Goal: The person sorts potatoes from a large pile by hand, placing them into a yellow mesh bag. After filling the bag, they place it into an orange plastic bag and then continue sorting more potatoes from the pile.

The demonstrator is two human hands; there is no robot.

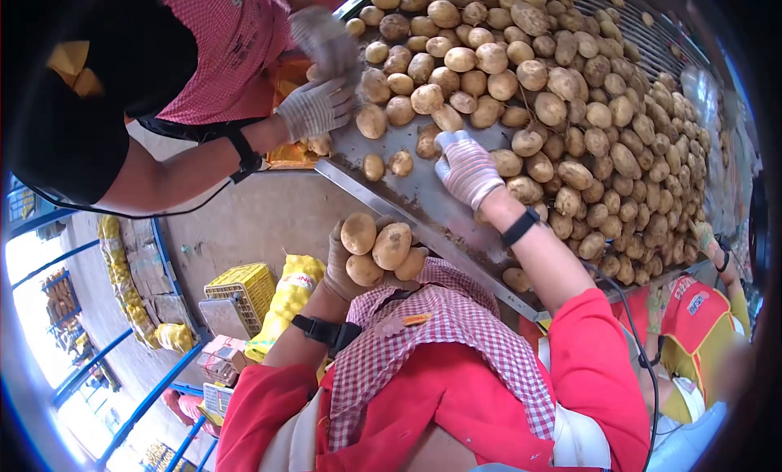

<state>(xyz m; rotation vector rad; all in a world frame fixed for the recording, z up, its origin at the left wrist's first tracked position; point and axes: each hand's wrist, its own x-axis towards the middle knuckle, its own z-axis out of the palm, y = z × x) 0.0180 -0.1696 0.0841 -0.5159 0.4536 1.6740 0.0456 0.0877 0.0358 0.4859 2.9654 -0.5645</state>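
A person in a red top and a checked apron (pixel 444 333) is standing at the near edge of a metal table (pixel 423 203) heaped with potatoes (pixel 570 89). Their left hand (pixel 350 264), gloved, is cupping four potatoes (pixel 379 248) just off the table's near edge, above the apron, fingers curled tight around the cluster. Their right hand (pixel 468 169), also gloved, is reaching onto the table, fingers bent over a potato at the near edge of the heap; whether it is actually gripping one cannot be told. Both wrists are wearing black bands.

To the left, beyond the table edge, a yellow crate (pixel 242 289) and a yellow sack (pixel 287 297) are sitting on the concrete floor, with blue railings lower left.

At the far left, a co-worker in a pink checked shirt is leaning in, both gloved hands (pixel 318 105) resting among the potatoes at the table's left end. At the right, another co-worker in red and yellow is reaching a gloved hand (pixel 702 234) to the heap; the white writing on that person's clothing is too small to read.
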